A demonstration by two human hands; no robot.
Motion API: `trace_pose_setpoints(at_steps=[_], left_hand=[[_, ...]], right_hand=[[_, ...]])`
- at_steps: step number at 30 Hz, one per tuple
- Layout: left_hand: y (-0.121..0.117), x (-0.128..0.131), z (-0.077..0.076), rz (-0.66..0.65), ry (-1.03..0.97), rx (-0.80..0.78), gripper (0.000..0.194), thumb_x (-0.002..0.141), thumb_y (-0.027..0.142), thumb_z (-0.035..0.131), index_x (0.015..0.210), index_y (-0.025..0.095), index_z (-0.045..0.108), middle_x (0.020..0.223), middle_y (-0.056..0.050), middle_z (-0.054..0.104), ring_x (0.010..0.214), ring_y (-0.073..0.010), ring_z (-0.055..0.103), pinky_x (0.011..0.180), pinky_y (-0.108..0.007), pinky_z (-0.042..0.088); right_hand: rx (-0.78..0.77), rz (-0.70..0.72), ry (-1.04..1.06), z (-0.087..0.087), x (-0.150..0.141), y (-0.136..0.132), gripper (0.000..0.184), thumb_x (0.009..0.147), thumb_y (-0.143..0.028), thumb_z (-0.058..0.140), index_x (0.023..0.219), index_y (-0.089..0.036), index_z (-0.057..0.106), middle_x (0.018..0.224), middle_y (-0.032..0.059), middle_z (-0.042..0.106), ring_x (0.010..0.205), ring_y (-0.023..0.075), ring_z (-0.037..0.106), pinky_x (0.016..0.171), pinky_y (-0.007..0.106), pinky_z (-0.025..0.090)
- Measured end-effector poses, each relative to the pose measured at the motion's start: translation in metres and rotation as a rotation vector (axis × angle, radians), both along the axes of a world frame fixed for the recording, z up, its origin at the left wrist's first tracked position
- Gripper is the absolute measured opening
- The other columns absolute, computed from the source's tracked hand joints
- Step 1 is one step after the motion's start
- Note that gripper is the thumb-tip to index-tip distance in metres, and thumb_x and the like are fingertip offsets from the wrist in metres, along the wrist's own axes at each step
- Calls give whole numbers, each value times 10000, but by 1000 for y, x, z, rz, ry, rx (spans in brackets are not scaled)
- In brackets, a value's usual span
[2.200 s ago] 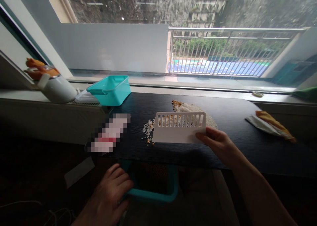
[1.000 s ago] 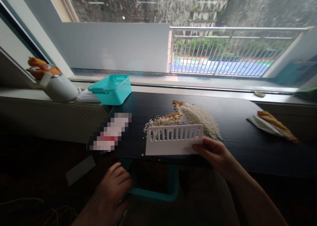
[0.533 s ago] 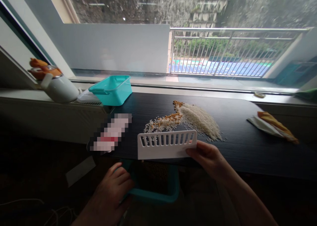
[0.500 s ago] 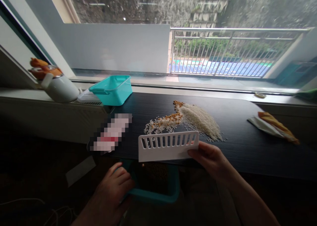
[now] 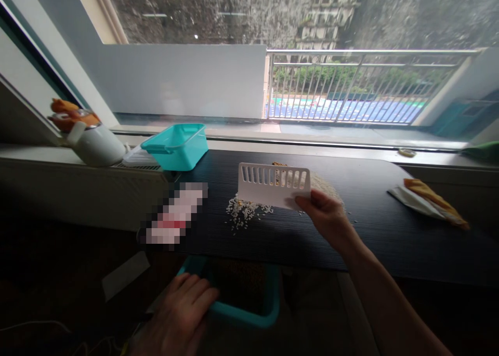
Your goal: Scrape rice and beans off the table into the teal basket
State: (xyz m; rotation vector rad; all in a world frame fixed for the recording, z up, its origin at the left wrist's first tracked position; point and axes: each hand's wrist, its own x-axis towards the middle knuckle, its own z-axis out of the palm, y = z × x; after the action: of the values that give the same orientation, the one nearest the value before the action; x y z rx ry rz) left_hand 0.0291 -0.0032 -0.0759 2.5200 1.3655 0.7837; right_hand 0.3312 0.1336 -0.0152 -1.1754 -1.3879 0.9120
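Observation:
My right hand (image 5: 325, 210) pinches the right end of a white slotted plastic plate (image 5: 268, 192), held above the dark tabletop. Behind the plate lies a pile of white rice (image 5: 329, 188) mixed with yellow kernels, partly hidden by it. Loose rice grains (image 5: 244, 213) are scattered below its left end. Under the table's front edge sits a turquoise bin (image 5: 249, 317) with a dark heap of kernels (image 5: 247, 275) inside. My left hand (image 5: 187, 304) is closed over the bin's left rim.
A second turquoise bin (image 5: 181, 145) stands at the table's back left. Near it lies a blurred-out pink and white item (image 5: 175, 215). A yellow and white cloth-like piece (image 5: 431, 202) rests on the right. A white pot (image 5: 97, 143) sits on the windowsill.
The slotted plate came down to the table's front edge and a kernel dropped toward the bin. Now the plate is back up over the grains. My left hand stays on the bin.

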Motion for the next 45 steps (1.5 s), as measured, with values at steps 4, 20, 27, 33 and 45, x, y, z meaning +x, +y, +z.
trace_pose_setpoints(at_steps=[4,20,27,33,45], left_hand=[[1,7,-11,-12,-20,59,410,645,13,465,969,230,590,819,-1,616,780,-213,540,814,-387,321],[-2,7,40,-14,154,227,244,790,101,502,978,241,570,794,36,671,715,-189,596,805,-354,340],[-6,10,50,5,204,294,258,792,81,460,980,225,562,788,39,675,704,-177,622,803,-347,347],[-8,11,45,38,218,201,276,809,103,517,1034,259,553,838,39,662,762,-185,598,809,-346,386],[-14,16,40,41,80,48,232,790,72,498,910,256,572,849,31,641,834,-195,554,880,-364,336]], right_hand=[[-22,31,-10,-2,-5,7,307,779,-413,701,973,-179,742,905,52,755,852,214,683,839,394,535],[-78,56,105,0,15,-8,381,680,-489,794,930,-203,767,930,51,764,867,240,699,851,396,558],[-103,78,131,-3,15,-15,317,726,-433,778,950,-209,765,937,39,764,884,231,698,873,385,550],[-74,77,92,-5,7,-8,356,705,-470,775,920,-187,762,902,52,764,844,239,703,826,387,564],[-102,102,61,1,17,-24,318,751,-449,757,956,-207,765,922,41,759,867,226,692,831,356,558]])
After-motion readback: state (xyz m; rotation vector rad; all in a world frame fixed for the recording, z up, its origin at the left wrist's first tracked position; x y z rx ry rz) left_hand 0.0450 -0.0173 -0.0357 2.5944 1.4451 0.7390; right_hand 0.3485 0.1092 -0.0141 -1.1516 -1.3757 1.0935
